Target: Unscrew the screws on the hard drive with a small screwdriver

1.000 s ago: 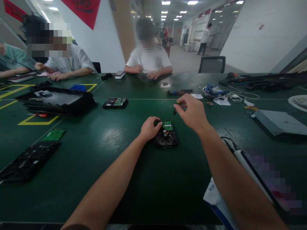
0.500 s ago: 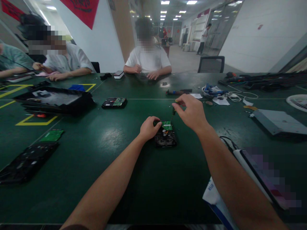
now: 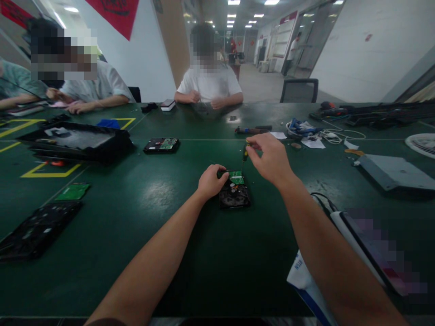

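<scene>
Green glossy tabletop [image 3: 190, 276]; left hand [image 3: 210, 182] clamped on hard drive [image 3: 234, 198], right hand [image 3: 271, 157] pinching screwdriver [image 3: 245, 153]; white wall [image 3: 360, 59], office chair [image 3: 299, 91] beyond.

This looks like an electronics workshop in an office. A bare circuit board [image 3: 72, 192] lies near the green worktop's [image 3: 102, 226] left edge, cables [image 3: 345, 134] tangle toward the far right corner, and a screwdriver [image 3: 245, 153] is out. Past the far edge are a mesh-backed chair [image 3: 299, 92], ceiling lights [image 3: 271, 2] and a glass door [image 3: 307, 47].
</scene>
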Demonstrator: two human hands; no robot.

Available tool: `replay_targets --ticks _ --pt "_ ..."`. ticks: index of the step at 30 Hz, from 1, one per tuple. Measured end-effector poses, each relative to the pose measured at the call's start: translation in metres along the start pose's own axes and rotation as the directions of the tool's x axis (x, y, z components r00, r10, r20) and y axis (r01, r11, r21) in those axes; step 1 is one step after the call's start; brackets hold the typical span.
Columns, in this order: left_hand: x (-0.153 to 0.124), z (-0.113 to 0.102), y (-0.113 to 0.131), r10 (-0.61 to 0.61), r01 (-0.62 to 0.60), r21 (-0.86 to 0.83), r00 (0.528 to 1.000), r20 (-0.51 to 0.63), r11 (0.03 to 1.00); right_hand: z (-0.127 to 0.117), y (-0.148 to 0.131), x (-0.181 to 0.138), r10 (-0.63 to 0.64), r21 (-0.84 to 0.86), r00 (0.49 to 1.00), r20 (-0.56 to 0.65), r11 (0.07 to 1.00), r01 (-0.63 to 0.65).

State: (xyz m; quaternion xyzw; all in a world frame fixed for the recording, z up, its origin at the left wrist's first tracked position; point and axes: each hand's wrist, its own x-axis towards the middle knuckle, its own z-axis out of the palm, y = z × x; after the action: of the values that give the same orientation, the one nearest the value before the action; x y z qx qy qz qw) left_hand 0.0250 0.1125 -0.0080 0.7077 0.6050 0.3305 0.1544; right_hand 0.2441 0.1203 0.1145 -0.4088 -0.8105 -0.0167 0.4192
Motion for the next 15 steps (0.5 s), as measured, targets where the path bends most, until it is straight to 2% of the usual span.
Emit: replay_targets --ticks 8,15 --pt "-0.0011 -0.0022 0.0027 0.004 -0.004 0.01 1.0 0.001 1.0 0.0023 0.0042 0.0004 0.082 0.038 0.996 -0.041 0.996 -0.08" --pt "-0.0008 -0.0032 0.0046 0.001 -0.001 0.009 1.0 0.009 1.0 -0.0008 0.0008 -0.0002 0.022 -0.032 1.0 -0.015 0.999 -0.022"
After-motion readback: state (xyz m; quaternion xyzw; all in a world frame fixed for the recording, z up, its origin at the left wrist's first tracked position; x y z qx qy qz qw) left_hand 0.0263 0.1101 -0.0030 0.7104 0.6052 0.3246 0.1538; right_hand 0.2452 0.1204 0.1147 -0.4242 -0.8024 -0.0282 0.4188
